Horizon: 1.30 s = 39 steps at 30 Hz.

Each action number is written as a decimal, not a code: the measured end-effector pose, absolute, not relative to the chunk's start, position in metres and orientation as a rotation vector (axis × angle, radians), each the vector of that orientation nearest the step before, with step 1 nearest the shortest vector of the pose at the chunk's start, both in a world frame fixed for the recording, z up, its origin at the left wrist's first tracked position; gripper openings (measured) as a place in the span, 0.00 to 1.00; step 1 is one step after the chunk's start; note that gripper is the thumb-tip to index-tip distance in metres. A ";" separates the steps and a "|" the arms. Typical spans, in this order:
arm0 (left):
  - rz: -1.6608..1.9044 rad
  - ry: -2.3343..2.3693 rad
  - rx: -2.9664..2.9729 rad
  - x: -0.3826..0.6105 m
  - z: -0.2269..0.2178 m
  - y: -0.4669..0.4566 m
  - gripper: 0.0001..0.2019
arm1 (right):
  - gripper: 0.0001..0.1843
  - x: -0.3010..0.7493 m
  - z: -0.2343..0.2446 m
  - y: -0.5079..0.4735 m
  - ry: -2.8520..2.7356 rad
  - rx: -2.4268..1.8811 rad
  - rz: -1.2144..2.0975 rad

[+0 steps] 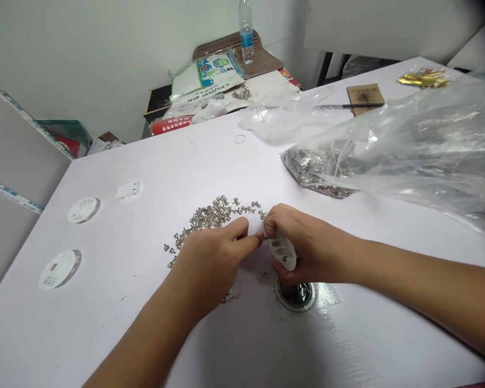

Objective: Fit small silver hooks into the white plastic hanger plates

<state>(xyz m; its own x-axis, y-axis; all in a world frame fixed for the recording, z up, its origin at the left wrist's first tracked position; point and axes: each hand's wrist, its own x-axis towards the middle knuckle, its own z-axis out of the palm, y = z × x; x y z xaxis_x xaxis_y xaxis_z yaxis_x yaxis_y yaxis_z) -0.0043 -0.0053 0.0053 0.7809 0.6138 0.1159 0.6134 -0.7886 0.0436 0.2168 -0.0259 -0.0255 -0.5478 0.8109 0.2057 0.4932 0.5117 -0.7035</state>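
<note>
My right hand (307, 242) grips a white round plastic part (285, 253) by its rim, tilted so that inner ribs and small metal bits show. My left hand (222, 253) is closed in a pinch at the upper left edge of that part. A short thin metal piece shows between its fingertips and the part, but its kind is too small to make out. Behind my left hand lies a heap of small shiny metal clips (210, 215), partly hidden by the hand. Below my right hand is a round dark recess with a pale ring (297, 296) in the tabletop.
Two white round plastic parts (57, 269) and a white square one (128, 190) lie at the left. A clear plastic bag (412, 156) of metal pieces covers the right. Farther back are a brown card (365, 97), gold packaging (424, 79) and a water bottle (246, 37).
</note>
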 end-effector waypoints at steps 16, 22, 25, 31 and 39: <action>0.297 0.989 2.917 -0.010 0.000 -0.004 0.23 | 0.22 0.219 -0.018 -0.026 -2.215 -1.083 0.904; 0.312 0.950 2.789 -0.011 0.001 -0.002 0.22 | 0.23 0.219 -0.019 -0.026 -2.216 -1.108 0.911; 0.279 0.940 2.760 -0.009 0.001 -0.003 0.23 | 0.23 0.219 -0.019 -0.026 -2.219 -1.117 0.914; 0.234 0.954 2.783 -0.008 0.002 -0.005 0.24 | 0.23 0.218 -0.019 -0.026 -2.222 -1.114 0.899; 0.147 1.028 2.823 -0.001 0.004 -0.011 0.23 | 0.23 0.215 -0.021 -0.027 -2.168 -1.082 0.907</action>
<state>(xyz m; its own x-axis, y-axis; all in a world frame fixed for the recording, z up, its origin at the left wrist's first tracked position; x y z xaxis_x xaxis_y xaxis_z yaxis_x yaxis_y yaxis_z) -0.0006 -0.0109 0.0044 0.7629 0.6449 0.0460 0.6319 -0.7587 0.1580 0.2149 -0.0267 -0.0215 -0.5264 0.8330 0.1704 0.4636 0.4492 -0.7638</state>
